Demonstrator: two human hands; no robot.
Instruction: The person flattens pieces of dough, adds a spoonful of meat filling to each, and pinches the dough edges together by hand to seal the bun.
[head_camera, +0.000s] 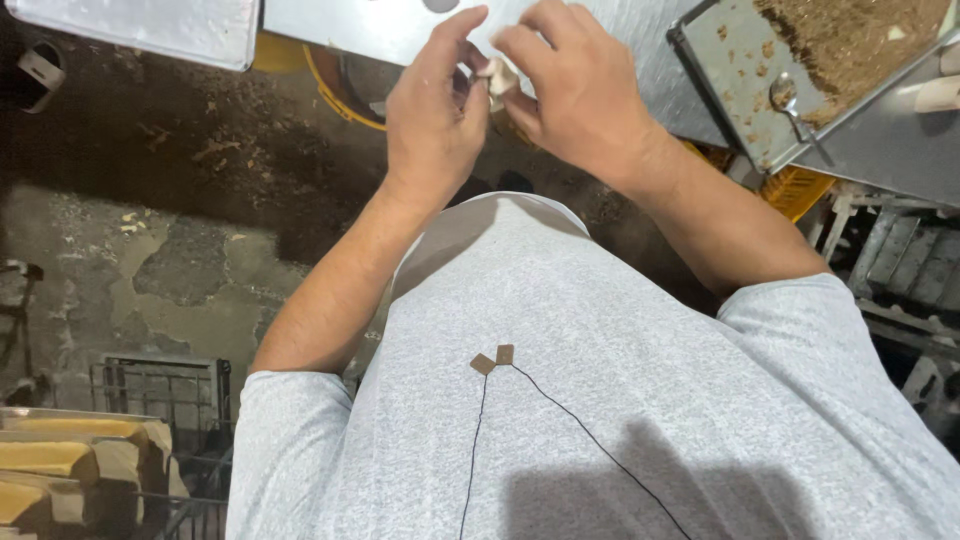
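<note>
Seen from above, a person in a grey T-shirt (600, 400) works both bare hands together over the edge of a shiny steel table (350, 25). The left hand (435, 120) and right hand (575, 90) pinch a small, pale lump of dough-like material (497, 78) between their fingertips, held just above the table edge. A metal tray of brown crumbs (740, 90) with a metal spoon (785, 95) sits to the right.

A heathered light-grey shirt (620, 400), a yellow crate (795, 190), and a silver metal tray (740, 80) holding brown crumbs (850, 40).
</note>
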